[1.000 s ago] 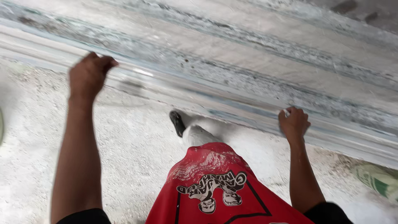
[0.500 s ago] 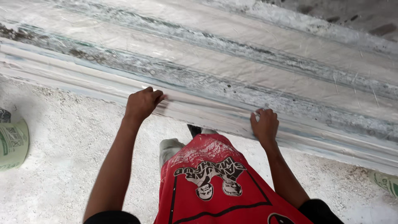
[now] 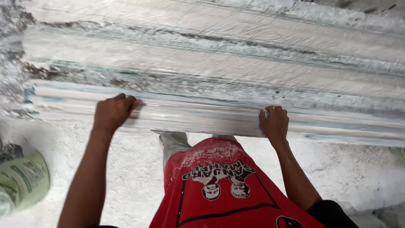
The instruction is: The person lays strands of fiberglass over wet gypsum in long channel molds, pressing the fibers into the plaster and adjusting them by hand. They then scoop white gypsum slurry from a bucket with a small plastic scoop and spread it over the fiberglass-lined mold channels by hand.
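on long white moulding [image 3: 202, 116]: left hand [image 3: 113, 112], right hand [image 3: 274, 123] gripping front edge.

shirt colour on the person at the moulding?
Red shirt with a black-and-white graphic print, dusted white; head view, the only one.

A plaster-casting or moulding workshop, by every sign; a long bench [image 3: 219, 55] runs across the view, its whole top crusted grey-white and streaked with dried plaster in lengthwise bands; along its near edge lies a long white moulded strip [image 3: 198, 116], ridged like a cornice, of the same chalky stuff; the floor [image 3: 126, 169] below is rough and caked white with dust and spill; a pale green sack [image 3: 23, 181] slumps at the left edge of the floor; the person's red shirt [image 3: 228, 190] carries white spatter near its hem.
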